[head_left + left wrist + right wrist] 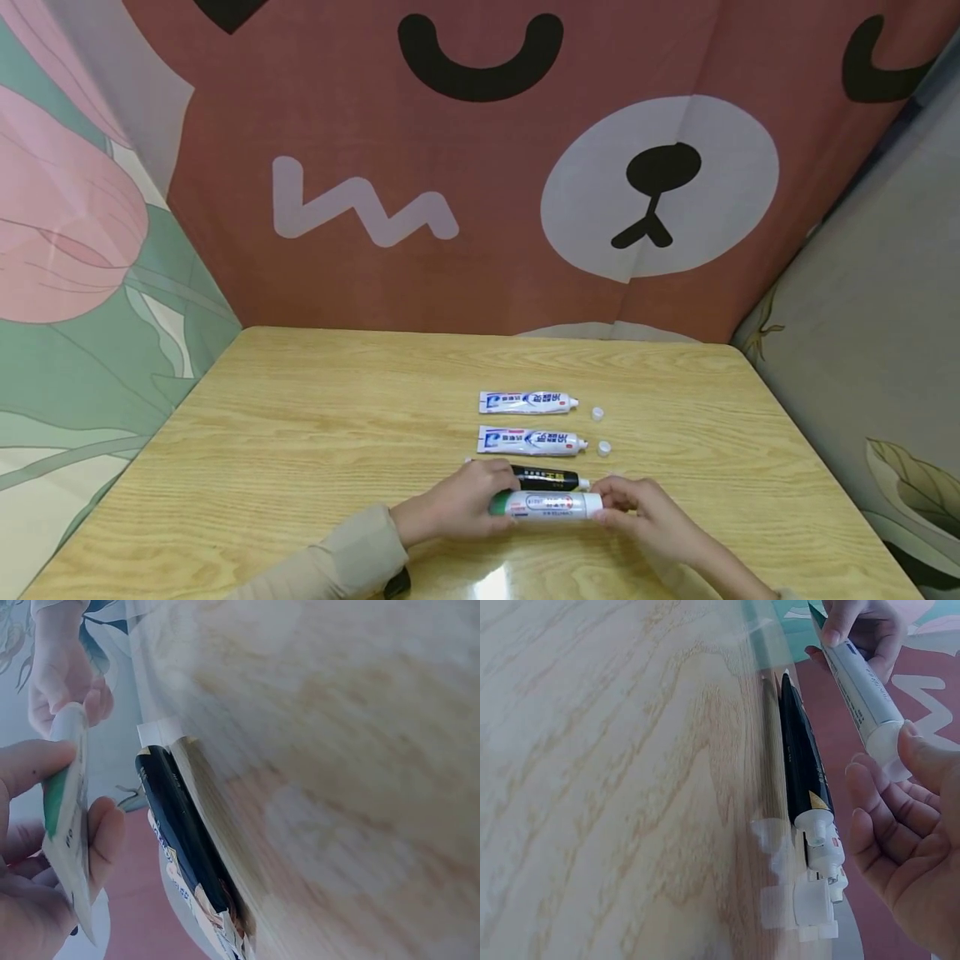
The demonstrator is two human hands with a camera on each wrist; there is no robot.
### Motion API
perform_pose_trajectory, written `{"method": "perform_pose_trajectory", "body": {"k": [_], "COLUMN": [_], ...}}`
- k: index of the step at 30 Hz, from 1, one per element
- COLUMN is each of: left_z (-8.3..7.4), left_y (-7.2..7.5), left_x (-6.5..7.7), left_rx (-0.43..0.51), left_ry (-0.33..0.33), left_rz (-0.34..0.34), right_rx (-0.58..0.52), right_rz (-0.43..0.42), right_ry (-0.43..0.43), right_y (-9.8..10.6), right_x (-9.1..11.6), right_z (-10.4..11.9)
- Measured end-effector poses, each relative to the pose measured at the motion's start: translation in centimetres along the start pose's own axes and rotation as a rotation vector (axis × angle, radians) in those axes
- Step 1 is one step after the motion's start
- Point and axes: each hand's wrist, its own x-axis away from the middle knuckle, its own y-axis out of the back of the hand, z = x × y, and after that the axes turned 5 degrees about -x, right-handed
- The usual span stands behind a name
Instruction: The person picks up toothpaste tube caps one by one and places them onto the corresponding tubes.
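Observation:
A white toothpaste tube with a green end [551, 505] is held up in front of me, level, between both hands. My left hand [468, 500] grips its flat green end, thumb on one side and fingers on the other. At the other end, my right hand [648, 515] pinches the white cap [887, 746] between thumb and fingers; the cap is on the tube. Just behind lies a black toothpaste tube [546, 478] on the table, its white nozzle [814, 823] bare. The left hand covers part of this black tube in the head view.
Farther back, two white-and-blue toothpaste tubes [532, 442] lie parallel on the wooden table [315, 417], nozzles to the right. Beside each nozzle sits a small white cap [604, 448]. A brown cloth with a bear print [480, 275] hangs behind the table's far edge.

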Motion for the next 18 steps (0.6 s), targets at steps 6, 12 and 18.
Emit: {"method": "perform_pose_trajectory", "body": {"k": [6, 12, 18], "left_z": [-0.3, -0.4, -0.1], "left_y": [0.1, 0.1, -0.5], "left_x": [-0.1, -0.1, -0.3], "left_rx": [-0.081, -0.064, -0.032], "left_ry": [0.007, 0.036, 0.097], "left_rz": [0.043, 0.051, 0.133], "right_rx": [-0.054, -0.082, -0.049], "right_rz": [0.029, 0.023, 0.023], "right_ry": [-0.038, -0.064, -0.070], "right_y": [0.1, 0.0, -0.5], "right_x": [0.0, 0.2, 0.5], "right_z": [-0.3, -0.7, -1.4]}}
